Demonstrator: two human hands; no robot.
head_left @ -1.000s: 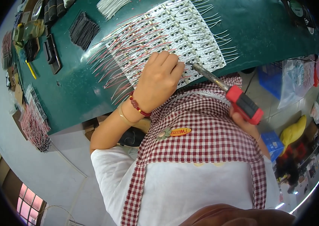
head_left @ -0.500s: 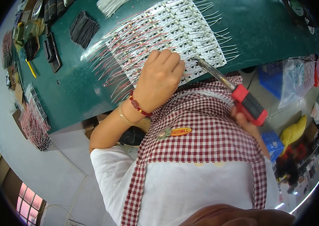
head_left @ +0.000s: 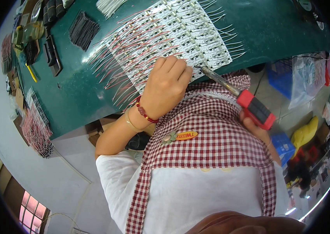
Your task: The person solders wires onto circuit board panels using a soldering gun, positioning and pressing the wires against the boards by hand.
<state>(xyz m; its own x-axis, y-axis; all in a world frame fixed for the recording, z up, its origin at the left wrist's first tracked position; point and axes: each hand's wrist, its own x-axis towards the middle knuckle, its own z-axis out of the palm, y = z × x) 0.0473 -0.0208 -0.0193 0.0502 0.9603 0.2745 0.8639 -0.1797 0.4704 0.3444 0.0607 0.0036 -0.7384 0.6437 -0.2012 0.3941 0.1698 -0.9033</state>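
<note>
A white panel of small circuit boards (head_left: 180,35) with many red and white wires lies on the green workbench (head_left: 274,27). My left hand (head_left: 167,87) rests on the panel's near edge with fingers curled down, pressing on the boards; a red bead bracelet is on the wrist. My right hand (head_left: 256,128) grips the red handle of a soldering iron (head_left: 250,105). Its metal tip points at the panel's near edge, just right of my left fingers. A red-and-white checked apron covers my front.
Black strip bundles (head_left: 82,32) and dark parts (head_left: 52,54) lie at the bench's far left, with a yellow tool (head_left: 31,72). More wired boards (head_left: 36,128) hang off the left edge. Blue crates (head_left: 280,76), bags and a yellow object (head_left: 307,134) sit on the floor at right.
The soldering iron's tip has crept a little left along the panel's near edge toward my left fingers. My left hand stays put on the boards.
</note>
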